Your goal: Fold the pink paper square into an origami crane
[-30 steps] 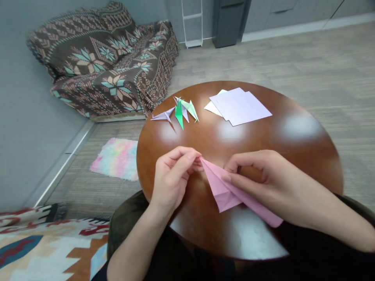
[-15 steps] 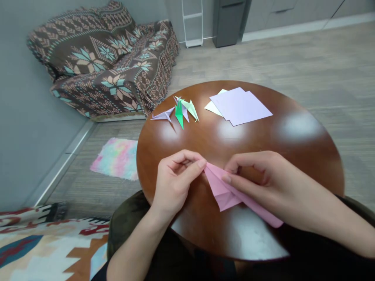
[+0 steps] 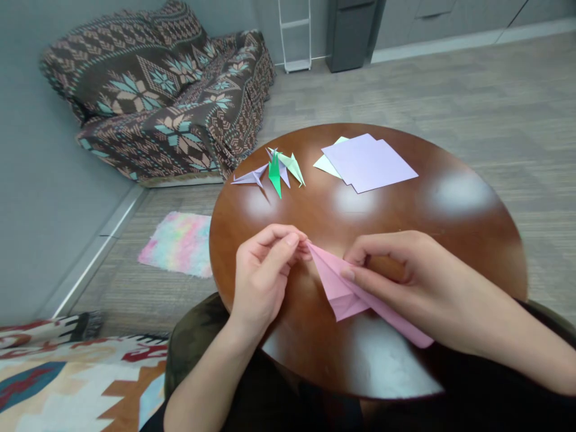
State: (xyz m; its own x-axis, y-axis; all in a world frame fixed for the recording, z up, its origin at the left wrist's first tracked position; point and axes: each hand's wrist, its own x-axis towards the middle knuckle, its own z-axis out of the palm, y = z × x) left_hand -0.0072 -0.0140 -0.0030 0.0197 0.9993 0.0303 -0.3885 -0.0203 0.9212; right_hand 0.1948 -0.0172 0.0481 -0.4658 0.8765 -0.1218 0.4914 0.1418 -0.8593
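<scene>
1. The right hand has its grip clenched on the folded pink paper, thumb on top, fingers curled behind, hiding part of its upper edge
2. The left hand has thumb and index finger close together at the paper's sharp tip; I cannot tell whether this grip pinches it or only touches it
3. The pink paper is between the hands, above the near part of the round brown counter; its tip points up-left in view, its long axis slanting down-right to a rounded end, with a creased flap spreading downward
4. Beyond the left hand lie folded paper birds, lilac, green and pale green, bunched together
5. Beyond the right hand, lilac sheets overlap a pale green sheet
6. Past the counter are a fluffy pastel rug and a sofa under a patterned cover
</scene>
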